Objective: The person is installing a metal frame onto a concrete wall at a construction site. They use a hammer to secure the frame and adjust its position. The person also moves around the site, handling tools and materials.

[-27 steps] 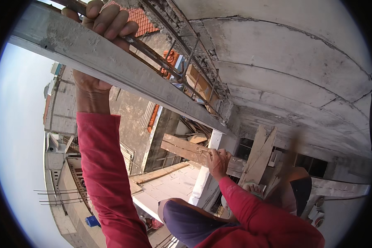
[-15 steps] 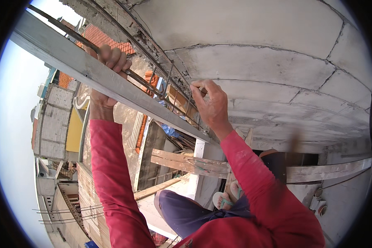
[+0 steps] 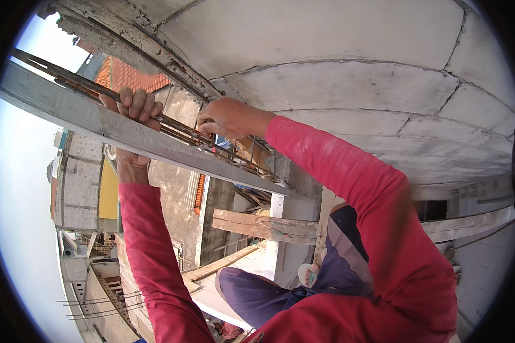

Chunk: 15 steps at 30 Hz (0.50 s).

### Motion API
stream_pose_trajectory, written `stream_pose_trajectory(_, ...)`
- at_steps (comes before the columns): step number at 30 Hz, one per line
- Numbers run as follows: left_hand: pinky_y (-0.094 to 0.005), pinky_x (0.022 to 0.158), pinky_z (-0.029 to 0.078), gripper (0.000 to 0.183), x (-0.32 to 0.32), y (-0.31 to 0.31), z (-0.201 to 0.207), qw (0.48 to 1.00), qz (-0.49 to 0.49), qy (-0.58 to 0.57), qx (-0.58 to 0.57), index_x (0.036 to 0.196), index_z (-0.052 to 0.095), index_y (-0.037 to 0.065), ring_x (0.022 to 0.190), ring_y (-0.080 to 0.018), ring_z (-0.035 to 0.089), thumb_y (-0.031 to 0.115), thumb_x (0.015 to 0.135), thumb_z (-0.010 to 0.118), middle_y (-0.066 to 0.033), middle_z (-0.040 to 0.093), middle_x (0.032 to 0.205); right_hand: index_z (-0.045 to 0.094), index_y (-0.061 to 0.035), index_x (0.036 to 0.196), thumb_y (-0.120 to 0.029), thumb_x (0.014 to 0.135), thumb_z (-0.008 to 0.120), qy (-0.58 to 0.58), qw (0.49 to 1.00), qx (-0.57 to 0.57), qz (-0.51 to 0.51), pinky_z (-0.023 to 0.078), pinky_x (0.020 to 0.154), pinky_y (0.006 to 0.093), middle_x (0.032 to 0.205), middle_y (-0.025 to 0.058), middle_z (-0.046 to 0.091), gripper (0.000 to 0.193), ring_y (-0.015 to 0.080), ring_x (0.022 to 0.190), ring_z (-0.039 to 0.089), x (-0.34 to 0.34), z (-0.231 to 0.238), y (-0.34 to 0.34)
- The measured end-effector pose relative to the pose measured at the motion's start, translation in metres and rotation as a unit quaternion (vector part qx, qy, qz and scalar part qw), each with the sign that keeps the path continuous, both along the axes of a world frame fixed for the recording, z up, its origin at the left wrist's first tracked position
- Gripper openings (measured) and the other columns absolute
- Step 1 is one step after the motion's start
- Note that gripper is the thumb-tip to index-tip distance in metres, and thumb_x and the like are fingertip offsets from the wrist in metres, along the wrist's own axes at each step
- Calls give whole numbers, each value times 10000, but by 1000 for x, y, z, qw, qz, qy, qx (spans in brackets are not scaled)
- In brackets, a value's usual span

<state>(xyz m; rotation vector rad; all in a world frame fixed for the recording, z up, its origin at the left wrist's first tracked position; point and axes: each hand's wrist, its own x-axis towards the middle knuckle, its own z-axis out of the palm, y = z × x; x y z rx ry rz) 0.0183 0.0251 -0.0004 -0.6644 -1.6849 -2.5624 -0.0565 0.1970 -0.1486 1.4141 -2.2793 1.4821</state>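
A long grey board [image 3: 171, 150] slants across the view from upper left to the middle. My left hand [image 3: 136, 107] is wrapped round it, thumb side below, fingers over the top edge and against the rusty steel bars [image 3: 77, 79] along its far side. My right hand [image 3: 230, 117] is closed at the bars, to the right of the left hand and close to the wall edge. Its fingertips point down toward the bars; what they hold, if anything, is hidden.
A pale block wall [image 3: 355, 86] with rough joints fills the right. Below, a wooden plank [image 3: 263, 226] crosses near a white post [image 3: 273, 246]. My bent legs [image 3: 257, 291] and a sandalled foot [image 3: 309, 275] show beneath me. Tiled roofs [image 3: 131, 74] and buildings lie far below at left.
My right hand has moved left to the steel bars, its arm now stretched across. My left hand, still round the board, has shifted slightly left and down in view, with the bars bunched closer.
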Motion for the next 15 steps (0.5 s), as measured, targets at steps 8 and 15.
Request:
stream_pose_trajectory(8, -271, 730, 354, 471, 1, 0, 1, 1000, -3, 2, -3, 866, 507, 170, 690, -92, 326, 592, 1073, 463, 74, 323, 716, 778, -42, 1004, -266, 963, 667, -14, 985, 122, 124, 527, 795, 448, 909, 168, 748, 254, 347, 866, 715, -23, 21, -2)
stream_pose_trajectory(15, -270, 733, 360, 485, -2, -2, 0, 1000, -18, -4, 11, 870, 521, 168, 696, -95, 335, 600, 1075, 441, 75, 342, 719, 773, -33, 978, -181, 928, 692, 63, 982, 138, 112, 530, 780, 421, 919, 142, 758, 176, 286, 854, 725, -29, 30, -5)
